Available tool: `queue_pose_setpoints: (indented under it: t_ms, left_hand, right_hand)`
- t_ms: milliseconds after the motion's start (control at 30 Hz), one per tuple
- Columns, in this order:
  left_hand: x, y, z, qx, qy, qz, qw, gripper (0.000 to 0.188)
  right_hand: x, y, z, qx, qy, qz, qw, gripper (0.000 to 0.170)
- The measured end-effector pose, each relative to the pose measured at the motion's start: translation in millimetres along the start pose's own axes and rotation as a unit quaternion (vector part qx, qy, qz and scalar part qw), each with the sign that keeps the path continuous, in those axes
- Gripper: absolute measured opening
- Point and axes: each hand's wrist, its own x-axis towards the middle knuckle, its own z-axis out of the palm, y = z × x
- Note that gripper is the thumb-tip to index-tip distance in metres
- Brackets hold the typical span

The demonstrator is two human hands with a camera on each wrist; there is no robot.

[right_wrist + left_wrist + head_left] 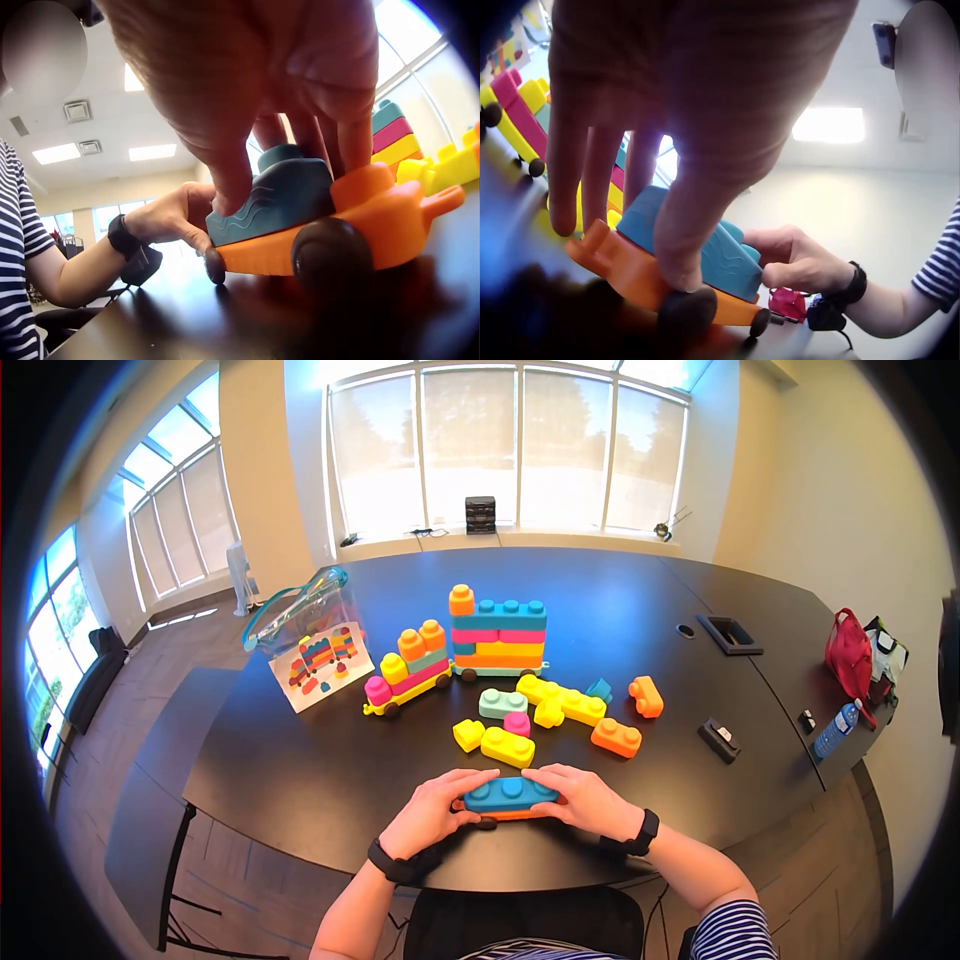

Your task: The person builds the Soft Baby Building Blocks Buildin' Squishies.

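A blue block [512, 792] with studs sits on an orange wheeled base [512, 815] near the table's front edge. My left hand [437, 810] grips its left end, the thumb low at a wheel in the left wrist view. At the other end my right hand [585, 800] holds the blue block [274, 195], thumb on its near side and fingers behind. In the right wrist view an orange stud and a hitch of the base [382, 217] stick out past the block.
Behind the hands lie loose yellow [508, 747], orange [616, 738], pink and green blocks. Farther back stand two built wagons [498, 650], a picture card [320, 665] and a clear bag [305, 610]. A bottle [838, 730] and red bag [848, 655] are at right.
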Motion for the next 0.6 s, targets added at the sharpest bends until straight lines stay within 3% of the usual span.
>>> queue_pose_setpoints:
  t_ms: [267, 600]
  left_hand:
    - [-1.6, 2.8, -3.2, 0.008, 0.010, -0.024, 1.000, 0.074]
    - [-4.5, 0.3, -8.1, -0.028, 0.014, -0.049, 0.998, 0.070]
  right_hand:
    - [3.2, -0.8, 1.8, 0.013, -0.025, 0.001, 1.000, 0.050]
    - [5.4, -5.8, 9.4, 0.018, -0.016, -0.001, 1.000, 0.052]
